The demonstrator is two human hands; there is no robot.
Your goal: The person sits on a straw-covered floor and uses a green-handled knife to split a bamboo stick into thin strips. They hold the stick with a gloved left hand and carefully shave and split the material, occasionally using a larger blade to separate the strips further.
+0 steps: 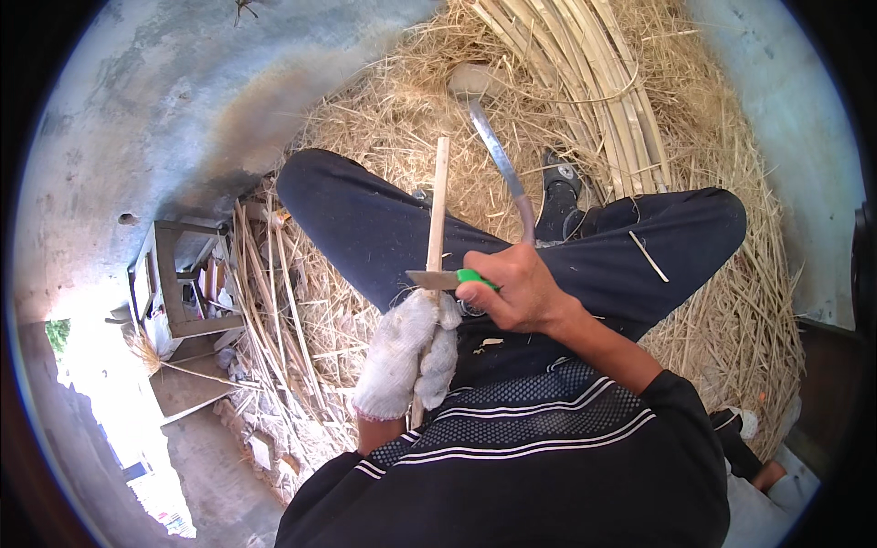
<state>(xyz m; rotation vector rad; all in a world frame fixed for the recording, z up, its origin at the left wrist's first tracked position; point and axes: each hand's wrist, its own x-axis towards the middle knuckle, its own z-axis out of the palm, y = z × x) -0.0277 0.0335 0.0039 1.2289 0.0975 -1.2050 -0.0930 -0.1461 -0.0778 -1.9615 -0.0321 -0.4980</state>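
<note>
My left hand, in a white knitted glove, is closed around a long pale bamboo strip. The strip stands out beyond the glove, away from me; a short lower end shows below it. My bare right hand grips a knife by its green handle. Its short, dark blade lies across the strip just above the gloved fingers. A curved metal blade extends away from behind my right hand; its lower end is hidden, so whether the hand touches it cannot be told.
My crossed legs surround the work, with a loose sliver on one thigh. Straw covers the floor. A bundle of long strips lies far right, more strips left beside a wooden frame. Another person's hand shows lower right.
</note>
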